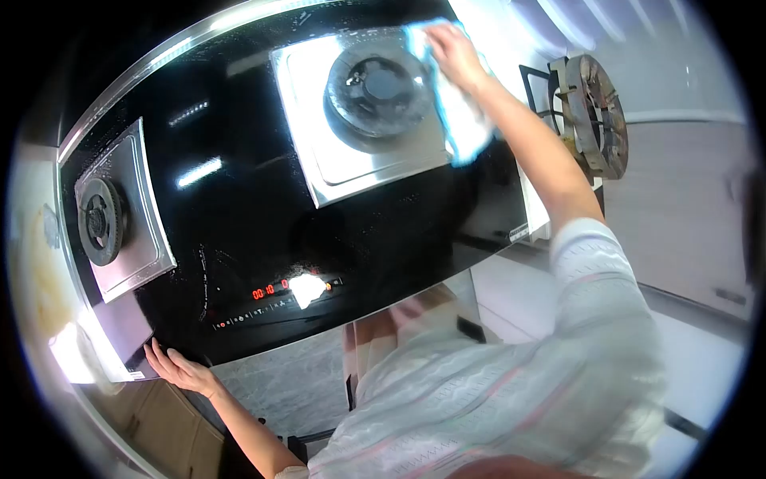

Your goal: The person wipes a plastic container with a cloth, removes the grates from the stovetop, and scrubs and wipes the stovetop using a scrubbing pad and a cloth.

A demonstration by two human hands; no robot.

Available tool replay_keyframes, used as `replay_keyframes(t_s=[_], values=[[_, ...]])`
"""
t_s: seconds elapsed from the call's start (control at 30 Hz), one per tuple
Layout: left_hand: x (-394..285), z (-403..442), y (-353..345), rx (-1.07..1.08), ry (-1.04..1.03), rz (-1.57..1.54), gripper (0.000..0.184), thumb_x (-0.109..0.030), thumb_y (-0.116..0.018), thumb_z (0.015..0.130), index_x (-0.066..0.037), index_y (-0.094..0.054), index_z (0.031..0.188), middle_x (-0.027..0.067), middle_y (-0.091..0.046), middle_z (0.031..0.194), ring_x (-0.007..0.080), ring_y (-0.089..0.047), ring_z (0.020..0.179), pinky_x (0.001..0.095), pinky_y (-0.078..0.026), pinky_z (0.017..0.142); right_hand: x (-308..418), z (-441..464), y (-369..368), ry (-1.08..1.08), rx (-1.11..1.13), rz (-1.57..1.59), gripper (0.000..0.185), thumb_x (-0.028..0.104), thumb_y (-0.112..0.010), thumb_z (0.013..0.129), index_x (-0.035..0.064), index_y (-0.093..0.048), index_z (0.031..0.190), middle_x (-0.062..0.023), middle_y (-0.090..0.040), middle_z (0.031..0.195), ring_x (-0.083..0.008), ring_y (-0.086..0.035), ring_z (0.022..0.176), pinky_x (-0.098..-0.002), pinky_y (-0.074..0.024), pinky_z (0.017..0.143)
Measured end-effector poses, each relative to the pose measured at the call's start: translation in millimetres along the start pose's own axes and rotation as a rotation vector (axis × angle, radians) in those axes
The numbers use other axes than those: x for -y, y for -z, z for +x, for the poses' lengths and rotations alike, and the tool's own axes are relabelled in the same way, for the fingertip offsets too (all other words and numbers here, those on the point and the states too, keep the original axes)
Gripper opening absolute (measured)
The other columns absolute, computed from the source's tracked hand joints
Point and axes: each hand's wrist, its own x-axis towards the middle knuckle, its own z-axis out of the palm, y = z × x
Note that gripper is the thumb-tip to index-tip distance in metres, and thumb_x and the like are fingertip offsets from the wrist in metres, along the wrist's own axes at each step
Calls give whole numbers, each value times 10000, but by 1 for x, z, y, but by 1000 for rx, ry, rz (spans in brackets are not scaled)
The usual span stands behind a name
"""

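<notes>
My right hand (455, 54) presses a white cloth with blue edges (465, 120) onto the right side of a square steel burner plate (351, 172). Its fingers are bent over the top of the cloth. Left of the cloth, a round dark burner (377, 88) stands on that plate. My left hand (177, 369) rests at the front left edge of the black glass cooktop (239, 215), fingers stretched out and nothing in them. The palm side is partly hidden.
A second burner (102, 221) sits on another steel plate (140, 231) at the left. Lit red digits (263, 293) show near the cooktop's front edge. Pan supports (594, 116) stand on the counter at the right. Wooden cabinets (171, 431) lie below left.
</notes>
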Motion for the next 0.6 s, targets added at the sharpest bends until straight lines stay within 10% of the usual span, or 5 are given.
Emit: replay_keyframes(t_s=[0.23, 0.6], values=[[8, 0, -4, -16, -45, 37, 352, -178, -430, 930, 12, -584, 1182, 198, -478, 1318, 338, -441, 1216, 423, -312, 1033, 64, -130, 58, -69, 44, 78, 144, 121, -636, 821, 42, -648, 940, -130, -601, 897, -307, -568, 933, -398, -449, 831], [9, 2, -1, 20, -16, 78, 364, -180, -414, 933, -12, -564, 1220, 188, -463, 1339, 330, -431, 1228, 418, -309, 1038, 22, -53, 21, -85, 27, 68, 133, 127, -639, 806, 50, -671, 909, -115, -617, 924, -311, -559, 903, -406, -444, 802]])
